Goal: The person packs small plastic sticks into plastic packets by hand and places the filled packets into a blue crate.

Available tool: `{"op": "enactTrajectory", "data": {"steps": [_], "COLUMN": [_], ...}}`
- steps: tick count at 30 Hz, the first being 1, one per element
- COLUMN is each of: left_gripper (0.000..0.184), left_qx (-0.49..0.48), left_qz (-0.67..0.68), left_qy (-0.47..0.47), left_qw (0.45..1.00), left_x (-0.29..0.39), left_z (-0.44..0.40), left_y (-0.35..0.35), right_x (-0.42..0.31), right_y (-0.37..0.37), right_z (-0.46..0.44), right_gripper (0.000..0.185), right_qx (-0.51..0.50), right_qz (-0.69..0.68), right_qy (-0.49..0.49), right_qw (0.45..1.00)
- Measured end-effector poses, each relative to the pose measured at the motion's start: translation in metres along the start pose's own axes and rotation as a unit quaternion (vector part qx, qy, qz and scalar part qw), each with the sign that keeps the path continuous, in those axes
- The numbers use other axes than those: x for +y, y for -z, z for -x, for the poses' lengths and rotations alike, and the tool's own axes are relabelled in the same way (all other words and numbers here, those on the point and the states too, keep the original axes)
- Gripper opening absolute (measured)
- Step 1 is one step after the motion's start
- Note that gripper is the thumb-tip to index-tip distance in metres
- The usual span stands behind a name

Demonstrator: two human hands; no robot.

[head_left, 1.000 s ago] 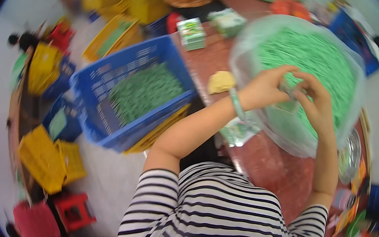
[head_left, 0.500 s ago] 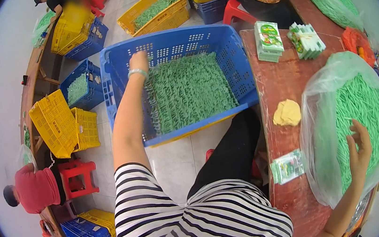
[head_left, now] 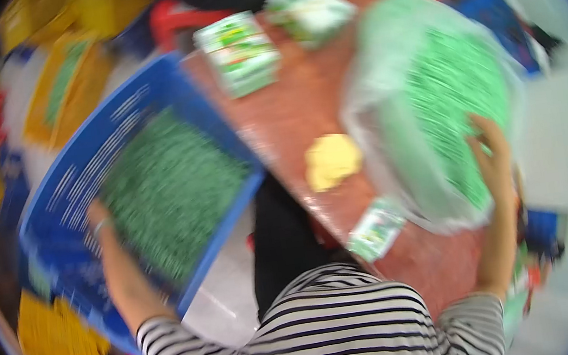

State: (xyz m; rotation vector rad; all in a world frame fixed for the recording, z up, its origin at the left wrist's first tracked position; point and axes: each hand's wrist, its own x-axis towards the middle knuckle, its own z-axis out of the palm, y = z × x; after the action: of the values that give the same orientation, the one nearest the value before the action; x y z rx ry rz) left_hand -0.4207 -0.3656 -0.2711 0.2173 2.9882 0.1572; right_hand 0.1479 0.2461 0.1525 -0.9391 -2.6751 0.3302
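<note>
My left hand is inside the blue plastic crate, at the left side of a layer of small green pieces. It is smeared by motion, so its grip does not show. My right hand is over a clear plastic bag full of thin, light green sticks. Its thumb and forefinger are apart, with nothing visible between them, and the fingertips are at the sticks. The bag lies open on the red-brown table.
On the table are a yellow lump, a flat green-and-white packet, a stack of packets and a second bundle of packets. A yellow crate stands beyond the blue one. Yellow crates are also at lower left.
My view has swung right, blurring the scene. My left hand has gone lower in the crate, near the green pieces. My right hand stays over the bag, fingers still apart.
</note>
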Motion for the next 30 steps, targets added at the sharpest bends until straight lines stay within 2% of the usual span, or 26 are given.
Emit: {"op": "enactTrajectory", "data": {"steps": [1, 2, 3, 5, 8, 12, 13, 14, 15, 16, 17, 19, 21, 22, 25, 30], "left_gripper": [0.028, 0.025, 0.022, 0.018, 0.018, 0.017, 0.013, 0.009, 0.007, 0.004, 0.006, 0.018, 0.029, 0.033, 0.031, 0.030], "left_qx": [0.043, 0.047, 0.079, 0.088, 0.256, 0.330, 0.330, 0.291, 0.204, 0.163, 0.060, -0.063, -0.100, -0.063, -0.025, -0.036], "left_qz": [0.027, -0.023, -0.029, -0.081, -0.068, 0.078, 0.157, 0.283, 0.342, 0.361, 0.386, 0.386, 0.323, 0.293, 0.237, 0.228], "left_qy": [-0.059, -0.046, -0.052, 0.004, -0.184, -0.321, -0.367, -0.392, -0.370, -0.400, -0.416, -0.456, -0.520, -0.531, -0.495, -0.489], "left_qw": [0.997, 0.998, 0.995, 0.993, 0.947, 0.884, 0.855, 0.826, 0.839, 0.827, 0.821, 0.800, 0.784, 0.793, 0.835, 0.841], "left_x": [-0.037, -0.020, -0.024, 0.082, 0.122, 0.257, 0.293, 0.327, 0.356, 0.379, 0.397, 0.424, 0.444, 0.451, 0.463, 0.467], "left_z": [-0.025, -0.018, -0.030, 0.033, 0.037, 0.113, 0.146, 0.183, 0.229, 0.271, 0.309, 0.377, 0.419, 0.434, 0.462, 0.467], "left_y": [-0.030, -0.013, -0.019, 0.078, 0.115, 0.216, 0.236, 0.249, 0.263, 0.269, 0.267, 0.248, 0.226, 0.211, 0.190, 0.174], "right_x": [-0.003, -0.005, 0.000, 0.008, 0.007, 0.006, 0.006, 0.009, 0.016, 0.020, 0.023, 0.028, 0.032, 0.032, 0.028, 0.017], "right_y": [0.004, 0.008, 0.007, 0.013, 0.018, 0.015, 0.015, 0.013, 0.009, 0.006, 0.004, 0.001, -0.004, -0.005, -0.002, 0.003], "right_z": [-0.001, -0.001, -0.004, 0.004, 0.009, 0.010, 0.010, 0.010, 0.009, 0.008, 0.009, 0.011, 0.012, 0.013, 0.009, 0.007], "right_gripper": [0.034, 0.030, 0.024, 0.022, 0.024, 0.030, 0.031, 0.033, 0.034, 0.036, 0.037, 0.040, 0.040, 0.040, 0.035, 0.029], "right_qx": [-0.001, -0.010, -0.014, -0.057, -0.144, -0.215, -0.229, -0.241, -0.252, -0.264, -0.262, -0.260, -0.261, -0.262, -0.297, -0.300], "right_qz": [-0.001, -0.003, -0.011, -0.021, -0.042, -0.043, -0.038, -0.030, -0.022, -0.013, -0.011, -0.007, -0.003, -0.002, 0.050, 0.118], "right_qy": [0.009, -0.008, 0.024, 0.038, 0.071, 0.121, 0.131, 0.143, 0.155, 0.167, 0.175, 0.191, 0.190, 0.189, 0.141, 0.176], "right_qw": [1.000, 1.000, 1.000, 0.997, 0.986, 0.968, 0.964, 0.960, 0.955, 0.950, 0.949, 0.946, 0.946, 0.946, 0.943, 0.930]}}
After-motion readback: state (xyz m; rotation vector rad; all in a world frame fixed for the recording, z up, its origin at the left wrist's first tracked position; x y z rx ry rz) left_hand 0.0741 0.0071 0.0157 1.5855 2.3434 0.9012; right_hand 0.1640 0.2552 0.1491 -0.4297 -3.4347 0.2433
